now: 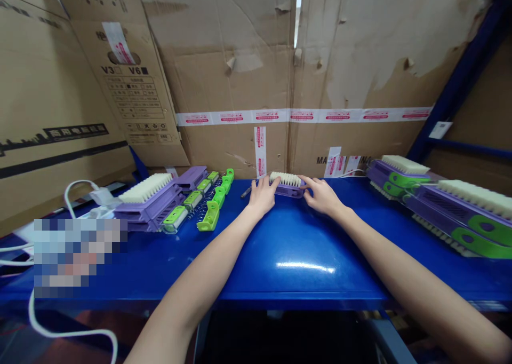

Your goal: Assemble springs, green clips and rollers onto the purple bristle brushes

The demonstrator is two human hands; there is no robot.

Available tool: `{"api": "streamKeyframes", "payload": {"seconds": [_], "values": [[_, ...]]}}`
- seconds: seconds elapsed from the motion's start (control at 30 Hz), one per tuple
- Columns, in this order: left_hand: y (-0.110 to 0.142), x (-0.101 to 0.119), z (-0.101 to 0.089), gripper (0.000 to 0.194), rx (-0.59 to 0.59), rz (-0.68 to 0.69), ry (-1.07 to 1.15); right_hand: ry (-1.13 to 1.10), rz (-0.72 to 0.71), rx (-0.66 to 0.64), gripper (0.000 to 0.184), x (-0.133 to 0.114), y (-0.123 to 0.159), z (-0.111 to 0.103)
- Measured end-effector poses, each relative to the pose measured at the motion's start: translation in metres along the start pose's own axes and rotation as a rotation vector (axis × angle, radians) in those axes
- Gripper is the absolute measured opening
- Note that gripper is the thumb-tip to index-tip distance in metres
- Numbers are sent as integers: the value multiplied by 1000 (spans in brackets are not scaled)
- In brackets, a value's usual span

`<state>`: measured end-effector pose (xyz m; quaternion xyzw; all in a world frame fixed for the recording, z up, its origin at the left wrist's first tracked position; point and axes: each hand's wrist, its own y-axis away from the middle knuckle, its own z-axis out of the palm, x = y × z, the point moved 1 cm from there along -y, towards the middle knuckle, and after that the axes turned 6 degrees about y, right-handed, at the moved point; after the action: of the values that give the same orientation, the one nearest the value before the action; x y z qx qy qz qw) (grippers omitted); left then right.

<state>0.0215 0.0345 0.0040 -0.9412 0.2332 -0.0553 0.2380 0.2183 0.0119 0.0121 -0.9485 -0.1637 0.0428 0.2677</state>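
Near the back of the blue table lies a purple plastic housing [291, 191] with a cream ribbed block [285, 179] on top. My left hand [262, 195] is at its left end, thumb and fingertips against the block's edge. At the right end, my right hand [320, 194] has its index finger and thumb on the purple side, so the piece sits between both hands. My fingers cover parts of both ends. A small dark tool [245, 192] lies beside my left hand, its kind too small to tell.
Left are stacked purple housings [150, 206], green-and-clear parts [176, 218], a row of springs [202, 199] and green end pieces [208, 217]. Assembled purple units with green ends [456, 209] lie right. Cardboard [236, 76] walls the back; a white cable [60, 334] hangs at the front left.
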Motion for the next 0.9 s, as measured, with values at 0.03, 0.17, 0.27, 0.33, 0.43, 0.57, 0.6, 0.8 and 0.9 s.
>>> {"api": "streamKeyframes", "payload": {"seconds": [0.03, 0.17, 0.27, 0.33, 0.43, 0.57, 0.6, 0.8, 0.9], "values": [[0, 0, 0, 57, -6, -4, 5, 0, 3, 0, 55, 0, 0, 0], [0, 1, -1, 57, -32, -19, 18, 6, 17, -11, 55, 1, -1, 1], [1, 3, -2, 58, -42, -30, -4, 16, 18, -14, 55, 1, -1, 1], [2, 6, -1, 59, -48, -39, -28, 18, 21, -16, 55, 1, -1, 1], [5, 11, -2, 60, -42, -53, -55, 11, 26, -13, 55, 1, -1, 1], [6, 14, -3, 60, -49, -59, -64, 1, 32, -5, 54, 2, 0, 1], [6, 14, -3, 60, -53, -61, -69, -1, 32, -6, 54, 2, 0, 1], [6, 14, -3, 61, -60, -61, -80, -10, 36, -14, 55, 2, -1, 1], [5, 13, -3, 59, -57, -54, -73, -17, 37, -16, 54, 2, -1, 1]]}}
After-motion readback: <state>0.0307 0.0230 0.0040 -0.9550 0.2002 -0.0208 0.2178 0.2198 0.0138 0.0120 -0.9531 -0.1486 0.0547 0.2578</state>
